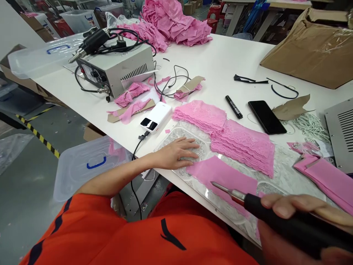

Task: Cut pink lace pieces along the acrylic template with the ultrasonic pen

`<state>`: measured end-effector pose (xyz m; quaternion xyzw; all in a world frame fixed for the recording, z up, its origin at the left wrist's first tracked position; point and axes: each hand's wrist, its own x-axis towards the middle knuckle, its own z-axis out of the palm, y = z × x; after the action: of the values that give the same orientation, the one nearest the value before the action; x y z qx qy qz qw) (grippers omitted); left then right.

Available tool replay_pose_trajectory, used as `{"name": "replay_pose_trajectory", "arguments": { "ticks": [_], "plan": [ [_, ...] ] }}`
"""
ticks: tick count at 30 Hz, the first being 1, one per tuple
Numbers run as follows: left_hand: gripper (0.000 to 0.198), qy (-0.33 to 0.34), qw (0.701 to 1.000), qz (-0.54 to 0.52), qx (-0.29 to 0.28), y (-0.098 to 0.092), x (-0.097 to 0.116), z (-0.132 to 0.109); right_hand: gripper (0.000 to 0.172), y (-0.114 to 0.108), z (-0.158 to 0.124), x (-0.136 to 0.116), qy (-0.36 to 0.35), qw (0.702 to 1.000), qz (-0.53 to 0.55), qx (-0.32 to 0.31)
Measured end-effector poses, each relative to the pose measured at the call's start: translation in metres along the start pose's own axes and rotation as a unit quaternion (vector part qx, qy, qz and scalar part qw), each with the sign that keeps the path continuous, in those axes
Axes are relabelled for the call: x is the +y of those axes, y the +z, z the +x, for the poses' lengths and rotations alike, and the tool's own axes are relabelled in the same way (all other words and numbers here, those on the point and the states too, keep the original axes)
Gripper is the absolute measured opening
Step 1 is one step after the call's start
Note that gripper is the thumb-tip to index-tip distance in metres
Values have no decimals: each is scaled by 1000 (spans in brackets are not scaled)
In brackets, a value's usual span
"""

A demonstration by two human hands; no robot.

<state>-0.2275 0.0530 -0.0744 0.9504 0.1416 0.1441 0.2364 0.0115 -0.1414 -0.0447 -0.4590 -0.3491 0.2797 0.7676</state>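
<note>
My left hand lies flat with fingers spread on a clear, patterned plate at the table's front edge. Its fingertips are close to the left end of a flat pink fabric piece; whether they touch it I cannot tell. My right hand, partly cut off at the lower right, is wrapped round a black-handled welding pen with a pointed metal tip. That tip is over the pink piece, pointing left; contact is unclear. Behind the piece lie two overlapping stacks of pink lace panels.
A grey power box with another black-handled tool on top stands at left. Nearby are a white power bank, a black marker and a phone. Folded pink fabric, a pink heap and a carton also occupy the table.
</note>
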Motion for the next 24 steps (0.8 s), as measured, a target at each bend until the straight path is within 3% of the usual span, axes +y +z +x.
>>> {"name": "replay_pose_trajectory", "arguments": {
  "ticks": [3,7,17,24],
  "plan": [
    [28,-7,1000,6,4,2,-1,0,25,46,8,2,-60,998,0,-26],
    [27,-3,1000,13,15,4,-1,1,27,71,9,12,-59,997,24,-48],
    [25,-4,999,22,30,10,0,2,25,87,12,22,-76,994,14,-72],
    [26,5,999,22,42,9,1,1,24,82,10,26,-74,994,-41,-72]
  ]
}}
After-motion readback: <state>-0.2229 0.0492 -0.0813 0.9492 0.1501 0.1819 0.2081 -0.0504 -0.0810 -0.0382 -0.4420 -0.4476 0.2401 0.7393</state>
